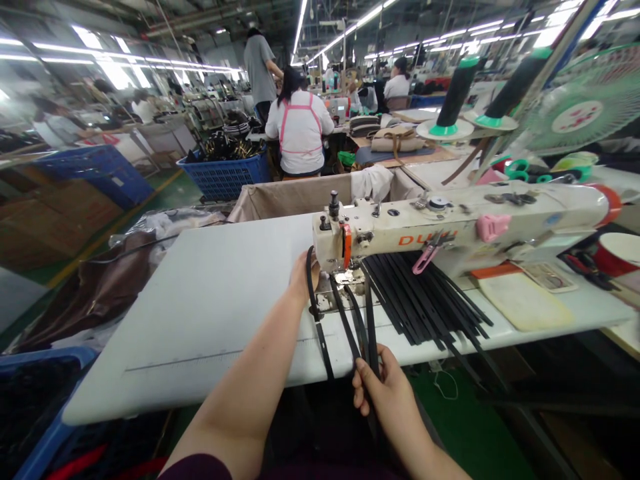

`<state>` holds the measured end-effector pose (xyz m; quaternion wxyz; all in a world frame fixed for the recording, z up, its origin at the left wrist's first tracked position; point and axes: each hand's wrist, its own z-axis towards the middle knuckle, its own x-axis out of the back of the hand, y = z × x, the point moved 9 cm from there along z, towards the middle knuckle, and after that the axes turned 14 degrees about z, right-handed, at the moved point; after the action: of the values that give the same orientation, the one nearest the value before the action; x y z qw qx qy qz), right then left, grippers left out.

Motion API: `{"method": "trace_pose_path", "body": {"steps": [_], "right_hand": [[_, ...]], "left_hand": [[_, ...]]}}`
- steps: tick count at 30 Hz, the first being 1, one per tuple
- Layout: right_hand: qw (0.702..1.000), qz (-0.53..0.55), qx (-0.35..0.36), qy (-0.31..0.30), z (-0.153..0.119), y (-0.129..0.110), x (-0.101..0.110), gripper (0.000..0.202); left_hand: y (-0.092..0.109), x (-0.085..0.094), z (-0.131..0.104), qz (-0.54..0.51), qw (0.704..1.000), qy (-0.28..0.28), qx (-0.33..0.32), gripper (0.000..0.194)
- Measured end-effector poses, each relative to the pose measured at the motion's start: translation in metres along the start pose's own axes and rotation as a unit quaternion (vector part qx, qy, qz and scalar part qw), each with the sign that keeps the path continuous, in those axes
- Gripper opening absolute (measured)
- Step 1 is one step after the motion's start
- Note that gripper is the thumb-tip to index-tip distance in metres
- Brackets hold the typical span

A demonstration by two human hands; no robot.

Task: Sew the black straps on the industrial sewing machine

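Note:
A white sewing machine point(370, 230) stands on the table in front of me. My right hand point(383, 387) is closed around several black straps point(371, 327) at the table's front edge, and they run up toward the needle area. My left hand point(302, 275) reaches to the left side of the machine's head. Its fingers are mostly hidden there behind a looped black strap point(323, 350), whose end hangs down to the table edge. More flat black strips point(420, 300) lie fanned out under the machine's arm, to the right of the needle.
On the machine arm hangs a pink-handled clip point(425, 259). To the right lie a yellowish pad point(525, 300) and two black thread cones point(456, 93) on a stand, near a green fan point(585, 110). A beige fabric bin point(295, 198) is behind the table; a person point(300, 130) sits beyond it.

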<state>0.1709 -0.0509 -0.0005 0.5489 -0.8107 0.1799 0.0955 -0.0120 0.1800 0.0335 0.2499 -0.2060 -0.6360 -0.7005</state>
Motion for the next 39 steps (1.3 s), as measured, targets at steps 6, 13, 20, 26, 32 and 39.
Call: {"method": "trace_pose_path", "body": {"steps": [6, 13, 20, 26, 32, 39], "right_hand": [[1.0, -0.012, -0.011, 0.0, -0.004, -0.001, 0.001, 0.048], [0.999, 0.02, -0.033, 0.001, -0.016, -0.003, 0.008, 0.053], [0.999, 0.019, -0.003, 0.027, -0.019, -0.016, 0.021, 0.051], [0.998, 0.031, -0.03, 0.036, -0.018, -0.011, 0.022, 0.054], [0.999, 0.026, -0.035, 0.012, -0.019, -0.006, 0.016, 0.049], [0.999, 0.026, -0.04, -0.004, -0.015, -0.003, 0.014, 0.048]], "left_hand": [[0.02, 0.004, -0.054, 0.142, 0.979, 0.057, -0.133, 0.015], [0.042, 0.0, -0.103, 0.229, 0.947, 0.036, -0.223, 0.022], [0.037, 0.002, -0.099, 0.197, 0.959, 0.03, -0.199, 0.026], [0.035, 0.001, -0.099, 0.189, 0.961, 0.02, -0.201, 0.027], [0.035, -0.004, -0.099, 0.227, 0.952, 0.019, -0.203, 0.027], [0.038, -0.006, -0.101, 0.255, 0.94, 0.028, -0.223, 0.027]]}}
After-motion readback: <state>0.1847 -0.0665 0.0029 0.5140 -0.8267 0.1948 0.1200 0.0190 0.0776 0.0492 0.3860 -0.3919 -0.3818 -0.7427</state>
